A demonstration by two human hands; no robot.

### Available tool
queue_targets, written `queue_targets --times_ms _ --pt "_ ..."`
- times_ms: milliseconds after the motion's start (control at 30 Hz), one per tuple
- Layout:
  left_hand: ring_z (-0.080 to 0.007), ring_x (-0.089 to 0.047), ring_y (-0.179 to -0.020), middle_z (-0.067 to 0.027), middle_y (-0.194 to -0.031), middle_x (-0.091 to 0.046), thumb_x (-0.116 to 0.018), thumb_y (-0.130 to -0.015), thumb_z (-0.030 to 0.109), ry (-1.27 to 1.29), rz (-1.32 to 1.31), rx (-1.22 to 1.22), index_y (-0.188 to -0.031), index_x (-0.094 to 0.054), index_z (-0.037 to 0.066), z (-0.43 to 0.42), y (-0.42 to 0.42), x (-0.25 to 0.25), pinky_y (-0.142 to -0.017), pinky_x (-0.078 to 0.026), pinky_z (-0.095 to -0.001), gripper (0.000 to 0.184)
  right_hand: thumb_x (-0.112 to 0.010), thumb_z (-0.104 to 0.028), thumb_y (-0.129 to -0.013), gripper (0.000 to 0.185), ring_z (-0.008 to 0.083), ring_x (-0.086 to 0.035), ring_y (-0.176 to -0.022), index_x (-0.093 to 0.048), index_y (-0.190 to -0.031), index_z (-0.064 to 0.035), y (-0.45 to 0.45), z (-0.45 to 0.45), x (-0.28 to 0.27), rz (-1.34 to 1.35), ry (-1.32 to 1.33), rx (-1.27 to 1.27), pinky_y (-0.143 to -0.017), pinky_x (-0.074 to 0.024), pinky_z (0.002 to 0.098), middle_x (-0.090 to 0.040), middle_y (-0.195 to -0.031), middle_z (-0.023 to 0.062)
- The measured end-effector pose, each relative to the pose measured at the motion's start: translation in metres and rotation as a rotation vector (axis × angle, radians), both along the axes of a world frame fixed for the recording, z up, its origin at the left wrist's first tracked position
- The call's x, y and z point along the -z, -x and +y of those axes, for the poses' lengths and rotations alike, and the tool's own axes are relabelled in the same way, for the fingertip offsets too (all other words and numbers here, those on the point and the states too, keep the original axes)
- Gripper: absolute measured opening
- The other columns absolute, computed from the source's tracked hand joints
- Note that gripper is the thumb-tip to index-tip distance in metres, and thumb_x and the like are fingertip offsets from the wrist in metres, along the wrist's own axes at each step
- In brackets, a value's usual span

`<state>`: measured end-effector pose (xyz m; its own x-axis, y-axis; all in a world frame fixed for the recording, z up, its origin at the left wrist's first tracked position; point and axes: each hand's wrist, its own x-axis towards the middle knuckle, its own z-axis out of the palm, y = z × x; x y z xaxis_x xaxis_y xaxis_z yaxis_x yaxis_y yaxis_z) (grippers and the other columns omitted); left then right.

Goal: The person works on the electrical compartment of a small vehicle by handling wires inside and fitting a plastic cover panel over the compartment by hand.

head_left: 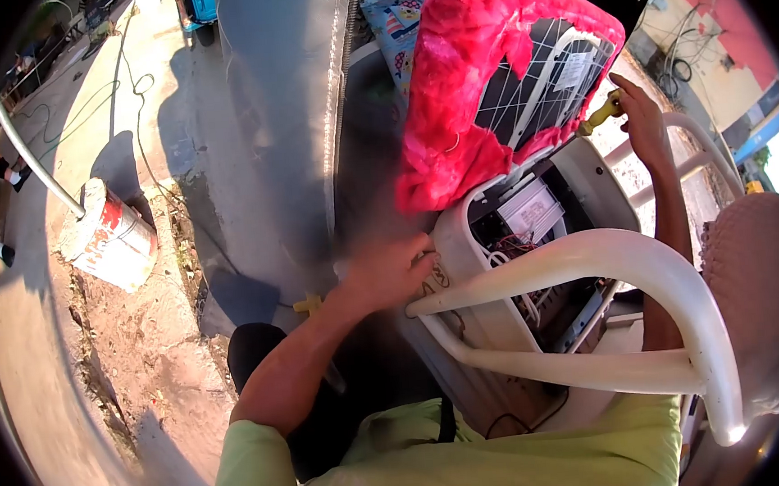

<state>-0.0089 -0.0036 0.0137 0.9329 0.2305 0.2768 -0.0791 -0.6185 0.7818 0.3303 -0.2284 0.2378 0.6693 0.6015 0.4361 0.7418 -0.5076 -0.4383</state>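
Observation:
My right hand [641, 126] grips a yellow screwdriver [601, 114] at the right corner of a raised seat; its tip is hard to make out. The seat has a pink plush cover [467, 66] and shows its black ribbed underside [527, 84]. Below it lies an open cream-coloured compartment [461, 238] of a vehicle. Inside are a silver box [530, 211] with a label, and loose wires [516, 245]. My left hand [390, 272] is at the compartment's left outer side, its fingers curled and close together; anything between them is hidden.
A thick white tubular rail [589, 256] curves across the compartment in front of me. A grey panel [280, 97] stands to the left. A yellow object [308, 305] sits below my left wrist. Farther left are a white bucket [113, 235] with a pole and cables [132, 80] on the ground.

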Motion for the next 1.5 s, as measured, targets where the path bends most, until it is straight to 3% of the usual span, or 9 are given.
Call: queue_targets --times_ms 67,200,333,667,833,1067,1267,1333,1500 --pt "-0.0376 -0.069 -0.078 -0.0158 -0.083 -0.07 -0.066 -0.092 0.025 0.006 -0.009 0.007 -0.097 -0.069 0.007 0.0 0.0 0.002 -0.069 -0.054 -0.0458 0.019 -0.06 -0.034 -0.101 0.04 0.0158 -0.064 -0.078 -0.067 -0.131 -0.0087 -0.023 -0.005 0.005 -0.131 0.013 0.033 -0.073 -0.0517 0.0321 -0.071 -0.086 0.0073" --pt "-0.0385 -0.068 -0.079 -0.0164 -0.083 -0.07 -0.067 -0.092 0.025 0.02 -0.043 0.033 -0.097 -0.068 0.007 0.001 -0.003 0.004 -0.069 -0.053 -0.0467 0.019 -0.064 -0.038 -0.099 0.041 0.0172 -0.063 -0.075 -0.07 -0.115 -0.0001 0.022 0.013 -0.006 -0.226 0.152 0.339 -0.074 -0.0508 0.0312 -0.071 -0.083 0.0105" --pt "-0.0394 -0.068 -0.077 -0.0167 -0.08 -0.069 -0.067 -0.092 0.025 -0.005 -0.018 0.027 -0.097 -0.067 0.007 0.001 -0.005 0.005 -0.067 -0.053 -0.0483 0.019 -0.06 -0.035 -0.102 0.042 0.0138 -0.062 -0.092 -0.066 -0.13 -0.0045 -0.012 -0.002 0.017 -0.099 -0.059 0.071 -0.077 -0.0504 0.0303 -0.07 -0.105 0.008" --pt "-0.0402 -0.067 -0.075 -0.0172 -0.078 -0.069 -0.067 -0.092 0.028 -0.026 -0.002 0.017 -0.097 -0.067 0.008 0.002 -0.01 0.009 -0.067 -0.053 -0.0502 0.02 -0.057 -0.042 -0.103 0.047 0.015 -0.064 -0.083 -0.069 -0.121 -0.0007 -0.001 0.003 0.005 -0.247 0.159 0.304 -0.074 -0.0487 0.0299 -0.071 -0.091 0.0099" --pt "-0.0398 -0.067 -0.075 -0.0169 -0.078 -0.069 -0.066 -0.092 0.027 -0.027 -0.015 0.045 -0.097 -0.067 0.008 0.004 -0.01 0.01 -0.069 -0.052 -0.0502 0.02 -0.057 -0.048 -0.102 0.049 0.0138 -0.064 -0.083 -0.073 -0.11 -0.0023 0.011 0.013 0.014 -0.086 -0.157 0.084 -0.071 -0.0515 0.0299 -0.07 -0.088 0.008" --pt "-0.0393 -0.067 -0.075 -0.0168 -0.078 -0.069 -0.066 -0.092 0.026 -0.027 -0.028 0.044 -0.096 -0.067 0.007 0.004 -0.011 0.01 -0.068 -0.052 -0.0494 0.019 -0.062 -0.05 -0.099 0.049 0.0122 -0.061 -0.079 -0.068 -0.1 -0.0013 -0.007 0.005 0.004 -0.166 0.135 0.307 -0.072 -0.0507 0.0289 -0.066 -0.084 0.005" --pt "-0.0388 -0.068 -0.075 -0.0168 -0.079 -0.069 -0.067 -0.092 0.025 -0.03 -0.009 0.043 -0.096 -0.067 0.007 0.005 -0.009 0.009 -0.068 -0.052 -0.0488 0.019 -0.054 -0.029 -0.103 0.028 0.0205 -0.064 -0.086 -0.059 -0.111 -0.0025 -0.027 0.001 0.031 0.41 -0.547 -0.025 -0.086 -0.0558 0.0361 -0.063 -0.096 0.0104" --pt "-0.0385 -0.068 -0.075 -0.0167 -0.079 -0.069 -0.066 -0.092 0.025 -0.03 0.002 0.043 -0.096 -0.067 0.007 0.006 -0.008 0.008 -0.068 -0.052 -0.0488 0.019 -0.054 -0.023 -0.101 0.022 0.0175 -0.059 -0.075 -0.059 -0.111 -0.0042 -0.023 0.005 0.025 0.448 -0.706 -0.111 -0.071 -0.0539 0.0321 -0.056 -0.082 0.0056" --pt "-0.038 -0.068 -0.077 -0.0159 -0.08 -0.07 -0.066 -0.092 0.025 -0.005 -0.011 0.046 -0.097 -0.068 0.007 0.005 -0.008 0.006 -0.069 -0.052 -0.0485 0.018 -0.065 -0.016 -0.095 0.021 0.0064 -0.046 -0.053 -0.07 -0.111 -0.0023 0.022 0.021 0.043 0.394 0.271 0.101 -0.049 -0.0392 0.0234 -0.056 -0.072 -0.0026"
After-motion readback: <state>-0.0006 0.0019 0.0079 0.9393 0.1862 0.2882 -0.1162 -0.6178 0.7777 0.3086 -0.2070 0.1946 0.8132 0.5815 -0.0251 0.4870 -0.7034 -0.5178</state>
